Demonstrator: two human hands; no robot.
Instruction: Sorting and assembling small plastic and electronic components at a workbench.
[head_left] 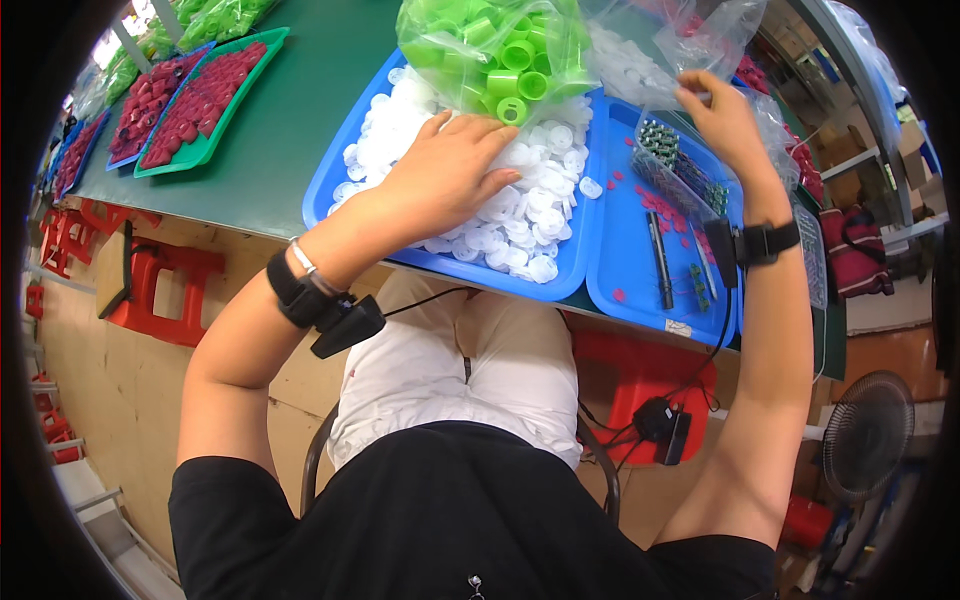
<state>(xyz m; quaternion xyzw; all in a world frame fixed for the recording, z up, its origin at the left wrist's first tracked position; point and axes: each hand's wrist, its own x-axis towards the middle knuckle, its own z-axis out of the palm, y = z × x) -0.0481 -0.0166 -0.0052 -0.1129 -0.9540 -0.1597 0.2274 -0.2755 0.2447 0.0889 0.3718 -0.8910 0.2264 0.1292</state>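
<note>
Left hand, upper centre of frame: palm down over the white discs in a blue tray, fingers loosely spread and thumb apart, fingertips at the lower edge of a bag of green cups. Right hand, upper right: thumb and forefinger curled close together beside a clear bag; cannot tell whether they pinch any of it. Below the right hand, a second tray, also blue, bears a clear box, a dark pen and scattered pink bits.
</note>
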